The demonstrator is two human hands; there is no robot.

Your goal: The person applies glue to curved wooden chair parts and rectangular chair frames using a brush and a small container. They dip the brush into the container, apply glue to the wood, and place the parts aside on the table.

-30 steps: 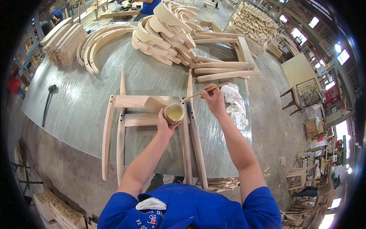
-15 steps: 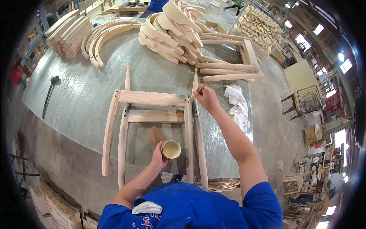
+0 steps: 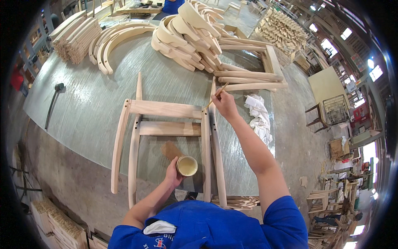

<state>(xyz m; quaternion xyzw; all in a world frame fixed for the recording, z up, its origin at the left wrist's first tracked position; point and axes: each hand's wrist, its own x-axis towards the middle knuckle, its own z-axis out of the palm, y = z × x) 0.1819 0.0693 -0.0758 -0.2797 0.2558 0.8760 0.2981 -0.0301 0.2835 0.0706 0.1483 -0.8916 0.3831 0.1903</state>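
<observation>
A pale wooden chair frame (image 3: pixel 166 110) lies flat on the grey worktable (image 3: pixel 87 103) in front of me. My left hand (image 3: pixel 173 173) holds a small round cup (image 3: pixel 187 165) of pale yellowish glue near the frame's lower end, between its two long legs. My right hand (image 3: pixel 225 103) grips a thin wooden brush stick (image 3: pixel 217 95) whose tip touches the right leg (image 3: pixel 212 137) close to the upper crossbar joint.
Curved wooden chair parts (image 3: pixel 186 35) are stacked at the table's far side, with bent rails (image 3: pixel 112 41) and flat slats (image 3: pixel 76 39) to the left. A white rag (image 3: pixel 259 114) lies right of the frame. A hammer (image 3: pixel 53 101) rests at the left. Straight rails (image 3: pixel 248 76) lie beyond my right hand.
My left hand has brought the cup down from the upper crossbar toward my body. My right hand stays at the right leg with the brush.
</observation>
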